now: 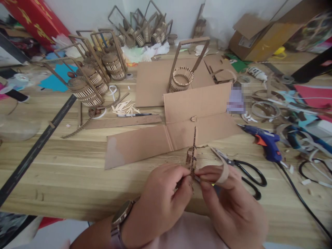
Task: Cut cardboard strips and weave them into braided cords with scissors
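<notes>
My left hand and my right hand meet at the near table edge and together pinch a thin corrugated cardboard strip that stands up from my fingertips. A tape-like band wraps my right forefinger. Black-handled scissors lie just right of my right hand. A blue hot glue gun rests further right, its cable trailing toward the table's near edge. A flat sheet of cardboard lies just beyond my hands. On it stands an unfinished cardboard basket with a tall handle.
Several finished slatted cardboard baskets stand at the back left, and more are piled against the wall. A pen and small sticks lie mid-table. An open carton sits back right. Cardboard rings and paper scraps clutter the right side.
</notes>
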A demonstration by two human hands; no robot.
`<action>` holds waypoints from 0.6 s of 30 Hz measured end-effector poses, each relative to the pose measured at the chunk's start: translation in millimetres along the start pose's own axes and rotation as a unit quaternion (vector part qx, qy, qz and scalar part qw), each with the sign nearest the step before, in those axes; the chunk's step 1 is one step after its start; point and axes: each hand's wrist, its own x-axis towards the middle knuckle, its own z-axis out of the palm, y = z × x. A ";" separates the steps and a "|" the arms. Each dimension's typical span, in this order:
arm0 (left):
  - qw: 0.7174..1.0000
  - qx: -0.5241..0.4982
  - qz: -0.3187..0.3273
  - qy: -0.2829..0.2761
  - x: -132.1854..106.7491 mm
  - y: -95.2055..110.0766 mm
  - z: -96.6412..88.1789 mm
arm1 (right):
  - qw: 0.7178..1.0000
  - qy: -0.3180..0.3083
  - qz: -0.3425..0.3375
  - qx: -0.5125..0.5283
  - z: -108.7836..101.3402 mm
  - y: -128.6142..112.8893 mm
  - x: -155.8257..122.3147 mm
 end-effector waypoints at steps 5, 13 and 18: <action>0.999 -0.021 -0.027 -0.021 -0.4 -0.9 0.7 | 0.993 0.012 0.094 0.069 4.9 4.4 -7.3; 0.989 -0.078 -0.120 -0.036 4.7 -0.7 -3.4 | 0.996 -0.006 0.085 0.029 -2.9 6.5 0.4; 0.924 -0.270 -0.268 -0.040 16.0 -9.0 -8.8 | 0.965 -0.150 0.108 -0.184 -35.3 58.0 -1.8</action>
